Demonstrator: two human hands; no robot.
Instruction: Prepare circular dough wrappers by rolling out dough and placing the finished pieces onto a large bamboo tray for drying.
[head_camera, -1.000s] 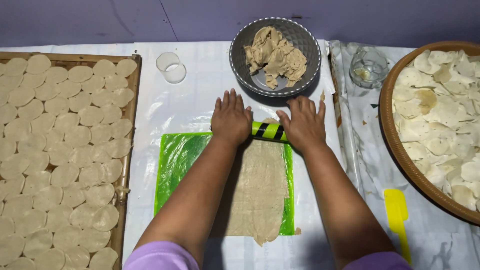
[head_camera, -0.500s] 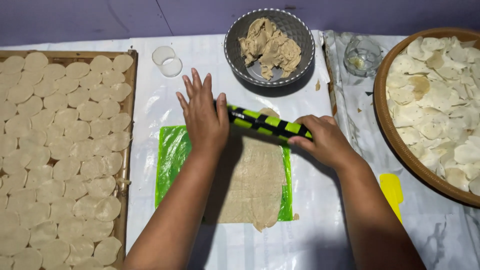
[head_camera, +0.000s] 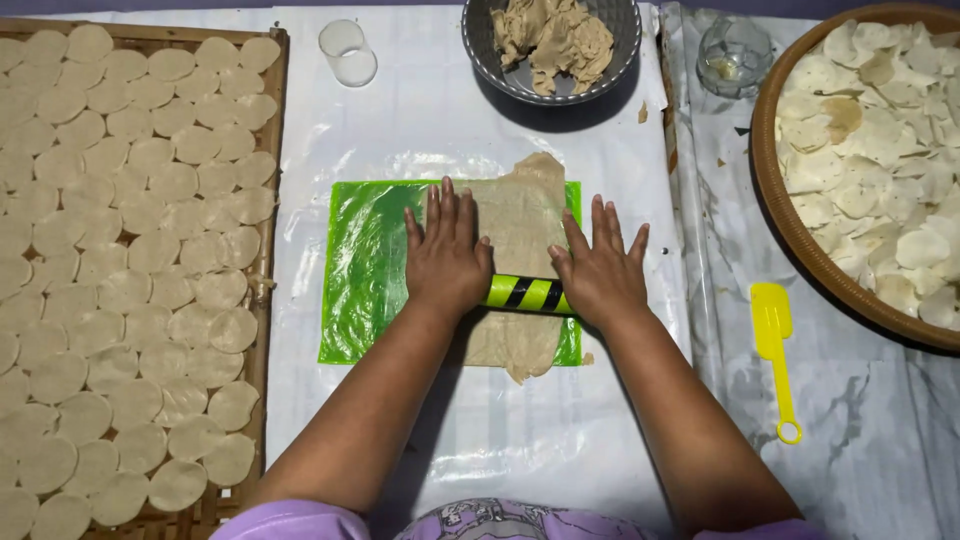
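Plastic-covered table (head_camera: 440, 110): roller (head_camera: 528, 293) lies crosswise on dough sheet (head_camera: 520, 250), L hand (head_camera: 447, 255) & R hand (head_camera: 600, 270) flat, fingers spread, pressing its ends, equally near.

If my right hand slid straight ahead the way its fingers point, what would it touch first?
Likely the right hand meets bare green sheet beside the dough strip, then white plastic; the grey bowl sits farther on.

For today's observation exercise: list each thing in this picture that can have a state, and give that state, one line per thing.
Roller: lying across the dough, pressed under both palms.
Dough: rolled flat into a sheet on the green mat.
Left hand: flat, fingers spread.
Right hand: flat, fingers spread.
Bowl: holding dough scraps.
Tray: covered with cut rounds.
Basket: filled with pieces.
Spatula: lying unused.
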